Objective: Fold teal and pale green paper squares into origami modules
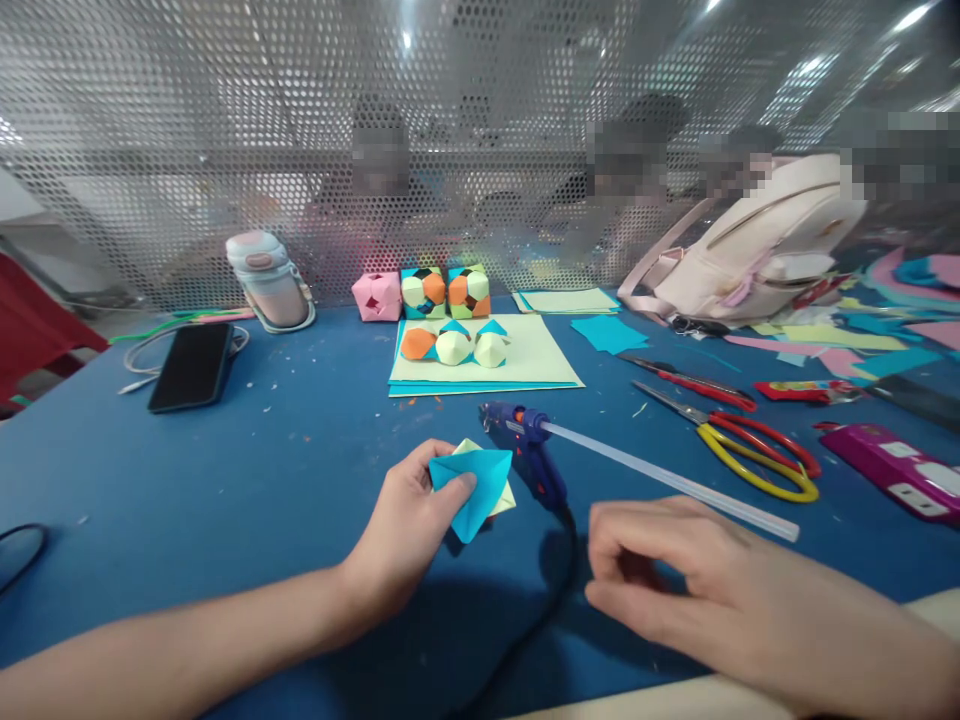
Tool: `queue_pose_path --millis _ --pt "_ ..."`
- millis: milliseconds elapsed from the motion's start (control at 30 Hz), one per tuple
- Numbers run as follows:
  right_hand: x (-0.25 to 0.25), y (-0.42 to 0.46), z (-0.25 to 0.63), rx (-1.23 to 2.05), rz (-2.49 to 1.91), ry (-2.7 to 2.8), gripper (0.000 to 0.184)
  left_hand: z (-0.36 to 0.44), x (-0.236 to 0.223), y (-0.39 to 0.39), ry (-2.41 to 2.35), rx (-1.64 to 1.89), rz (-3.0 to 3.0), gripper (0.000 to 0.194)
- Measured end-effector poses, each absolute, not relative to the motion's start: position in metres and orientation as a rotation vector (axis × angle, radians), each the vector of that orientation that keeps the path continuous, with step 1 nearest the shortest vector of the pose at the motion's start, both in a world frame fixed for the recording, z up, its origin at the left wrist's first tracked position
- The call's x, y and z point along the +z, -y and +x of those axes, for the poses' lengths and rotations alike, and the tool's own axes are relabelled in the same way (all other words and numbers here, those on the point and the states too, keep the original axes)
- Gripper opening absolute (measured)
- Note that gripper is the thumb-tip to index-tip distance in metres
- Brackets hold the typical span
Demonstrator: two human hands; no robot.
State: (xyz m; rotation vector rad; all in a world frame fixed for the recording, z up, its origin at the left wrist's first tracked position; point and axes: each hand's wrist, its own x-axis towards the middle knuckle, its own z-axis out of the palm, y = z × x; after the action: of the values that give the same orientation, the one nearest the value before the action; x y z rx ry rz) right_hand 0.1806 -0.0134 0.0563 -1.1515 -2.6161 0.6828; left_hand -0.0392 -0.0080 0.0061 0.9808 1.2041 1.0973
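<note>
Hands apart. Your left hand [409, 520] pinches the folded paper [480, 480], thumb on top, apparently to keep its layers together. Your right hand [675, 580] is empty, fingers curled. Just beyond, the glue gun [529, 450] lies within reach; farther, the paper balls [453, 346] rest on sheets [536, 350].

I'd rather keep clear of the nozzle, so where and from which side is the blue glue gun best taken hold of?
I'd take the glue gun by its handle, coming from the near right side with the empty right hand. The handle slants toward the person, while the nozzle points away to the left. Keep to the near side of the glue stick jutting out behind.
</note>
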Motion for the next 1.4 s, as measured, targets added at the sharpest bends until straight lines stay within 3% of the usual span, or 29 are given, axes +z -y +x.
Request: queue_pose_path --millis 100,200,433,567,1400 --pt "0.043 0.023 0.164 0.485 -1.1 2.334 0.014 -0.037 0.008 0.014 -1.269 1.092 1.058 0.023" --pt "0.027 0.024 0.151 0.36 -1.056 2.147 0.024 -0.035 0.01 0.021 -1.318 1.039 1.175 0.018" --pt "0.021 0.021 0.136 0.96 -1.255 1.934 0.013 -0.029 0.01 0.035 -1.309 0.87 1.291 0.015" --pt "0.021 0.019 0.132 1.135 -1.289 1.809 0.009 -0.027 0.008 0.037 -1.309 0.849 1.266 0.018" --pt "0.011 0.016 0.139 1.147 -1.214 1.808 0.005 -0.026 0.008 0.029 -1.296 0.89 1.225 0.02"
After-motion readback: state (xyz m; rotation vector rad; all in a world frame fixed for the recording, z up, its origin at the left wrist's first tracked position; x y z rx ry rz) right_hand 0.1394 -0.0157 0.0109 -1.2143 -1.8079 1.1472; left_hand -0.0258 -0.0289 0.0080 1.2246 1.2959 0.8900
